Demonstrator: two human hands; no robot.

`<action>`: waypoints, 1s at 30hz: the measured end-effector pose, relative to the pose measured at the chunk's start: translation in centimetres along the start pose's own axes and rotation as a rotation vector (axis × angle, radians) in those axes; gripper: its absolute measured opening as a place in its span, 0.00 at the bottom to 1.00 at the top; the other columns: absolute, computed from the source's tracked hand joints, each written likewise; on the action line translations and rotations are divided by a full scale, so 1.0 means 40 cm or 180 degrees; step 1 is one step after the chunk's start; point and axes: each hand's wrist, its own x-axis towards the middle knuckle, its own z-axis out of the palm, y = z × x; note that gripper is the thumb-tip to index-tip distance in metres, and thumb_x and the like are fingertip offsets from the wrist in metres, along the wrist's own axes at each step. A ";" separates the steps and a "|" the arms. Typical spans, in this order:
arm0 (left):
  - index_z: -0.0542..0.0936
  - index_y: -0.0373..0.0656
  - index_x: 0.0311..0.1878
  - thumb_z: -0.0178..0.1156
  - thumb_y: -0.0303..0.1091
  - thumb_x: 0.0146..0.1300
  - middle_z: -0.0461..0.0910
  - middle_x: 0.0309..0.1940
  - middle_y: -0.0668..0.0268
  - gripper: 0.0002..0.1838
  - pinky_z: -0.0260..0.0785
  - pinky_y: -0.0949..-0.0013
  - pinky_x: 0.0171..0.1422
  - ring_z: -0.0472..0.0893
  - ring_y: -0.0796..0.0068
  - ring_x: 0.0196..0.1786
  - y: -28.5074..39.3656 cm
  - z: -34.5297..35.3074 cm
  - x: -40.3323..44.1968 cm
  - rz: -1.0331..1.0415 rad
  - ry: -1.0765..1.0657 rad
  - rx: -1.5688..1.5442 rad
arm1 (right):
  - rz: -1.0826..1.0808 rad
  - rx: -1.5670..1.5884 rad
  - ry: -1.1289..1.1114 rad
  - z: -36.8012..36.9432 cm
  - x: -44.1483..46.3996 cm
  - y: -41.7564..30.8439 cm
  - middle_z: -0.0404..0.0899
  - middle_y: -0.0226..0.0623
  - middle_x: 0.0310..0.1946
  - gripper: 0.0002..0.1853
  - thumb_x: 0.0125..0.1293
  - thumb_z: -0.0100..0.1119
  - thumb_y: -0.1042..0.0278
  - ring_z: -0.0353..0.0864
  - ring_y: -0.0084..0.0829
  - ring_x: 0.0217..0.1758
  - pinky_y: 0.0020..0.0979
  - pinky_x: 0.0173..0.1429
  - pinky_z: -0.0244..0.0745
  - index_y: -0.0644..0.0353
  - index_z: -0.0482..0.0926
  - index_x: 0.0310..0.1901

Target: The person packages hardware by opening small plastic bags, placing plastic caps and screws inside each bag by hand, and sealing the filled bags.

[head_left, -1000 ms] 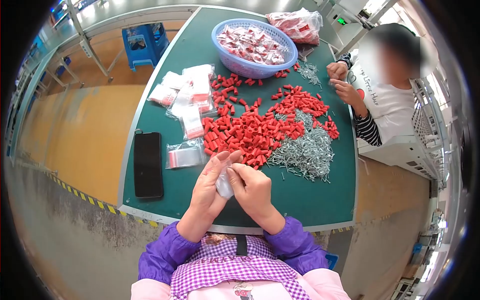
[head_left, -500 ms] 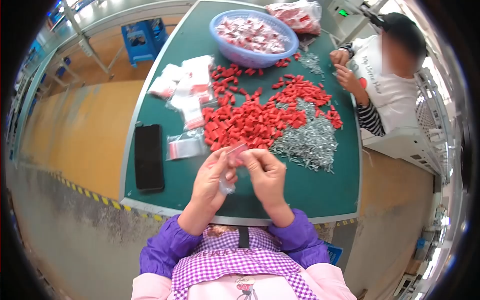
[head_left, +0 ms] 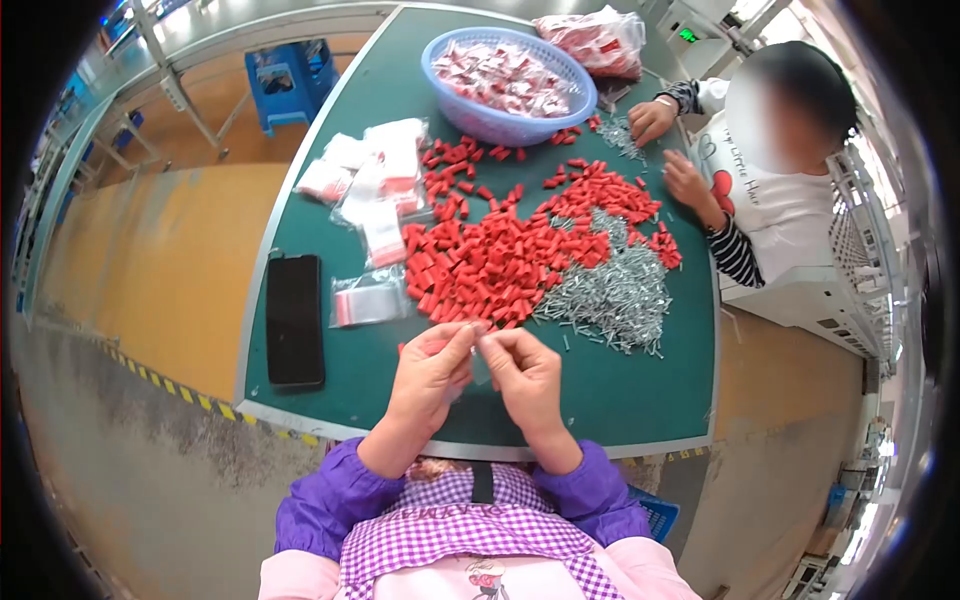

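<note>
My left hand (head_left: 432,375) and my right hand (head_left: 525,375) meet above the near part of the green table. Both pinch a small clear plastic bag (head_left: 480,368) between them, partly hidden by the fingers. A bit of red shows at the fingers of my left hand. Just beyond my hands lies a heap of red caps (head_left: 485,262), and to its right a pile of silver screws (head_left: 615,300). Clear bags with red edges (head_left: 380,225) lie left of the caps, with another packet of bags (head_left: 368,303) nearer to me.
A blue basket (head_left: 465,115) of filled packets stands at the back, beside a large bag of red pieces (head_left: 597,45). A black phone (head_left: 294,320) lies at the left edge. At the right, a co-worker's hands (head_left: 668,150) are over the table by some screws.
The red-edged bag that was held up between my hands is now lower, and my fingertips have come together. The co-worker's hands have separated, one reaching to the small screw pile.
</note>
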 end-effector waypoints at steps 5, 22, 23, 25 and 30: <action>0.81 0.37 0.44 0.62 0.32 0.65 0.77 0.25 0.73 0.10 0.55 0.82 0.24 0.65 0.88 0.20 0.000 0.008 -0.004 0.0032 0.0171 0.0064 | -0.0114 -0.0079 -0.0056 -0.010 -0.008 0.015 0.72 0.20 0.19 0.06 0.67 0.60 0.70 0.65 0.09 0.20 0.17 0.23 0.58 0.63 0.81 0.37; 0.79 0.41 0.31 0.65 0.25 0.60 0.75 0.24 0.76 0.04 0.58 0.85 0.29 0.70 0.91 0.26 -0.040 -0.018 -0.007 0.1070 0.0029 0.1027 | 0.0098 -0.0166 -0.0422 -0.041 -0.050 0.042 0.74 0.23 0.21 0.05 0.67 0.60 0.72 0.70 0.12 0.24 0.18 0.28 0.65 0.64 0.80 0.39; 0.80 0.39 0.33 0.65 0.24 0.60 0.76 0.26 0.75 0.03 0.60 0.86 0.30 0.72 0.90 0.28 -0.041 -0.024 -0.008 0.1023 -0.0071 0.1026 | 0.0110 -0.0172 -0.0436 -0.041 -0.051 0.043 0.74 0.23 0.21 0.05 0.67 0.60 0.72 0.70 0.12 0.24 0.18 0.28 0.65 0.64 0.80 0.39; 0.81 0.38 0.34 0.65 0.24 0.61 0.77 0.28 0.74 0.02 0.60 0.86 0.30 0.72 0.90 0.28 -0.028 -0.017 -0.018 0.0715 0.0059 0.1102 | 0.0131 -0.0246 -0.0463 -0.040 -0.055 0.043 0.75 0.23 0.21 0.05 0.66 0.60 0.72 0.70 0.12 0.24 0.18 0.27 0.64 0.64 0.80 0.39; 0.81 0.38 0.35 0.65 0.25 0.60 0.79 0.30 0.73 0.02 0.59 0.86 0.30 0.72 0.91 0.29 -0.013 -0.012 -0.034 0.0332 0.0164 0.1427 | 0.0137 -0.0560 -0.0448 -0.069 -0.056 0.052 0.76 0.24 0.23 0.05 0.66 0.60 0.72 0.72 0.13 0.24 0.17 0.26 0.65 0.64 0.80 0.39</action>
